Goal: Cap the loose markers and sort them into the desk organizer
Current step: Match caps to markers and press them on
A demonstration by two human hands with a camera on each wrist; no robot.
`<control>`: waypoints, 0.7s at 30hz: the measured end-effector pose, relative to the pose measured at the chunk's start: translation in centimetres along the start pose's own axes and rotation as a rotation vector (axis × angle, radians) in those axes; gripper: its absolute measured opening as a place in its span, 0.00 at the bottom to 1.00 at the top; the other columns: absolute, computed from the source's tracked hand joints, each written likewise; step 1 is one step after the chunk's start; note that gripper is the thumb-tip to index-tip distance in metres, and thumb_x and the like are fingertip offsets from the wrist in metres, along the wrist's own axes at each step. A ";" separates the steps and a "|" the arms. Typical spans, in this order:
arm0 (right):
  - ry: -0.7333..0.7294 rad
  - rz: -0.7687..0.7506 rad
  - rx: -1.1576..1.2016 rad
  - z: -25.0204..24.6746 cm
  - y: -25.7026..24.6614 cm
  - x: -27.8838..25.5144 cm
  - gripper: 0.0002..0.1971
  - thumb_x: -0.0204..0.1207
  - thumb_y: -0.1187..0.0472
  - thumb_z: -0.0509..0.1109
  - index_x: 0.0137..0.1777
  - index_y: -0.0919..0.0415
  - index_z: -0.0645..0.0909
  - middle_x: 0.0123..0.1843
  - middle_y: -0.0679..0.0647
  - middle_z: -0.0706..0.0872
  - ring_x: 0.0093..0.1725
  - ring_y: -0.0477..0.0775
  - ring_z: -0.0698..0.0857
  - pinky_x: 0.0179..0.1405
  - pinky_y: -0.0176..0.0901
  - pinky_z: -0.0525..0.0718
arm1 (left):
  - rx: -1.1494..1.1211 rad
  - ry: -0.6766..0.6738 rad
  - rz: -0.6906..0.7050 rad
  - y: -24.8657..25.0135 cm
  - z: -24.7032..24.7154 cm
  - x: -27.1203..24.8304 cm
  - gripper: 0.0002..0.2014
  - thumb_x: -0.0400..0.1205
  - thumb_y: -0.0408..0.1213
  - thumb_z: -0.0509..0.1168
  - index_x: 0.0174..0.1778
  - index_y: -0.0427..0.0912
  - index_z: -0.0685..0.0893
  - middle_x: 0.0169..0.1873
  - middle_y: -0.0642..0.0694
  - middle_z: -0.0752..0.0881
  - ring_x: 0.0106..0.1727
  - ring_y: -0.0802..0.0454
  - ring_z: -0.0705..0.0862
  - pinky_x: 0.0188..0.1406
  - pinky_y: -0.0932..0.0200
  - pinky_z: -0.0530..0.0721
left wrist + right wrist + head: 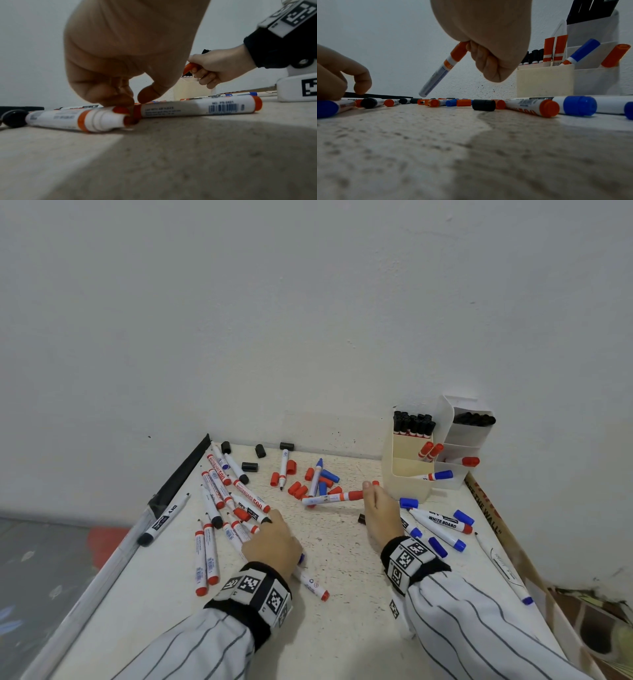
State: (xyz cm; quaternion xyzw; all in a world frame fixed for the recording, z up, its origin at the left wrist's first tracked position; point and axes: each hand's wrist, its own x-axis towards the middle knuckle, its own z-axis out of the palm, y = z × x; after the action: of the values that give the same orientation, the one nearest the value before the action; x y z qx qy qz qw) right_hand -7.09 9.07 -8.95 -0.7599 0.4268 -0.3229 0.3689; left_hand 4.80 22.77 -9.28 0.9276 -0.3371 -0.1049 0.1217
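While the right hand (pixel 378 513) grips a capped red marker (pixel 334 498) by its cap, barrel pointing to 9 o'clock, the desk organizer (pixel 407 474) stands near, at 1 o'clock. Left hand (pixel 272 544) pinches a loose red cap (pixel 121 109) among the markers on the table (pixel 342 628).

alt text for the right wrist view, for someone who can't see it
Low over the table, the right hand grips a red-capped marker by its cap end, barrel angled down to the left. The left hand reaches into scattered markers and loose caps at far left, and the desk organizer at right holds black, red and blue markers.
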 end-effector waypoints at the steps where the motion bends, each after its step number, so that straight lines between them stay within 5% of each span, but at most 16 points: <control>1: 0.009 0.006 -0.003 0.0 0.2 0.1 0.19 0.85 0.50 0.51 0.34 0.57 0.69 0.28 0.50 0.68 0.28 0.46 0.68 0.29 0.38 0.67 | 0.020 -0.012 -0.001 0.2 0.0 -0.1 0.24 0.83 0.43 0.56 0.74 0.41 0.58 0.59 0.43 0.78 0.55 0.47 0.81 0.44 0.55 0.79; 5: 0.020 0.008 -0.015 0.2 0.6 0.5 0.19 0.85 0.49 0.51 0.34 0.56 0.70 0.28 0.51 0.68 0.29 0.46 0.69 0.30 0.39 0.68 | 0.014 -0.061 0.039 0.9 0.1 -0.7 0.25 0.80 0.40 0.65 0.69 0.43 0.62 0.63 0.42 0.73 0.60 0.46 0.79 0.47 0.56 0.79; 9: 0.030 0.007 -0.015 0.1 0.7 0.5 0.19 0.85 0.49 0.51 0.38 0.59 0.71 0.28 0.51 0.69 0.29 0.46 0.69 0.30 0.40 0.69 | -0.161 0.007 0.108 0.7 0.3 -0.8 0.18 0.80 0.35 0.63 0.64 0.40 0.66 0.63 0.40 0.71 0.55 0.44 0.82 0.50 0.55 0.82; 14: 0.058 0.010 -0.009 0.2 1.0 0.7 0.20 0.85 0.49 0.51 0.42 0.64 0.74 0.29 0.52 0.70 0.29 0.47 0.70 0.31 0.41 0.69 | -0.036 -0.073 0.036 0.0 -0.3 -0.5 0.24 0.81 0.50 0.59 0.68 0.41 0.63 0.43 0.48 0.79 0.41 0.51 0.80 0.38 0.58 0.80; 21: 0.082 0.039 -0.026 0.2 1.1 0.9 0.19 0.85 0.49 0.51 0.43 0.63 0.74 0.29 0.51 0.71 0.32 0.49 0.72 0.35 0.44 0.73 | -0.217 -0.058 0.050 0.3 0.0 -0.2 0.19 0.80 0.48 0.60 0.61 0.44 0.65 0.41 0.48 0.81 0.42 0.50 0.83 0.42 0.55 0.84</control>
State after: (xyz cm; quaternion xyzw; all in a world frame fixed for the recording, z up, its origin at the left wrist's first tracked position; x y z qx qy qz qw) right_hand -6.99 7.96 -9.81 -0.7423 0.4603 -0.3410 0.3475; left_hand 4.48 22.69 -9.20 0.8969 -0.3502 -0.1646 0.2141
